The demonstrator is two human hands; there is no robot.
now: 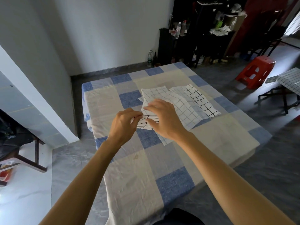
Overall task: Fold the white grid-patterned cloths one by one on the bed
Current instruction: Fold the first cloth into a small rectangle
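Pinching a small cloth (146, 121) at its left end with the left hand (125, 124), fingertips curled tight on the edge. Clamping the right end with the right hand (164, 117), thumb on the near side and fingers draped over the top. Looks like a grip at both ends, not a flat press. Held right at the left edge of the pile (162, 95), mid-bed. Can't tell if resting on the bed (129, 168) or just off it. Bunched narrow, with black grid lines running wavy.

Stuff to worry about from here:

- Locking in a skewed fold. Probably not square, going by those crooked lines. Could crease lopsided if pressed down now.
- Snagging the blue-grid cloth (183, 111) just beside and partly under the right hand. Seems to be touching, so could get dragged along on a lift or slide and mess up the pile.
- Losing an end. Only fingertip pinches on thin fabric, so easy to drop a corner and let the bundle spring open.
- Dropping it back on the pile and mixing done with not done. Safer to park it on bare bed, near left.

Also spotted a black-grid cloth (201, 103) on the right of the pile, well apart from both hands. No risk there yet.
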